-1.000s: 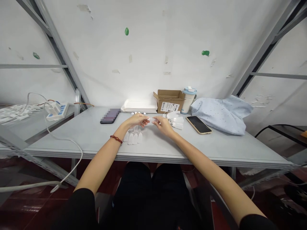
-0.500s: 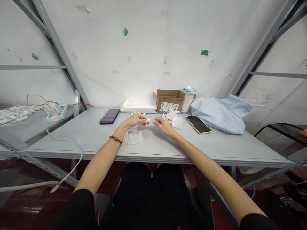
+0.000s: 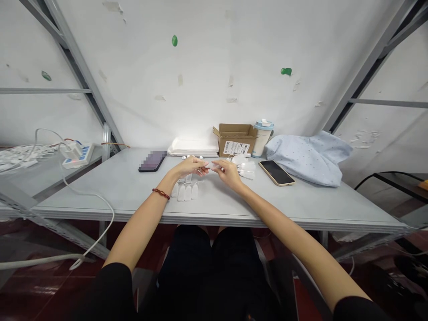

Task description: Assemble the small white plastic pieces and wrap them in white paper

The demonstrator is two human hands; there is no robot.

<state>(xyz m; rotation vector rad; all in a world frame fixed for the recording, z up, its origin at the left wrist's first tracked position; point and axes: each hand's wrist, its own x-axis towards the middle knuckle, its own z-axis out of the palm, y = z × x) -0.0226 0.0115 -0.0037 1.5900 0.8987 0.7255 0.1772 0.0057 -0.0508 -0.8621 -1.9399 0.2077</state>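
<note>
My left hand (image 3: 190, 167) and my right hand (image 3: 228, 172) meet over the middle of the grey table (image 3: 117, 187), fingers pinched together on a small white piece (image 3: 210, 165) held between them. A red bead bracelet (image 3: 161, 193) circles my left wrist. Just below my left hand, several small white pieces (image 3: 185, 191) lie side by side in a row. A loose heap of similar white pieces (image 3: 243, 165) lies right of my right hand. A few tiny white bits (image 3: 192, 157) sit farther back.
A stack of white trays (image 3: 194, 147), an open cardboard box (image 3: 236, 139), a lidded cup (image 3: 262, 138) and a pale blue cloth (image 3: 309, 158) line the back. Two phones, a dark phone (image 3: 152, 161) and a gold-edged phone (image 3: 277, 173), lie flat. A power strip (image 3: 77, 154) with cables sits left.
My hands have stayed together at the same spot, with the fingers shifting slightly on the small white piece. The view has tilted a little.
</note>
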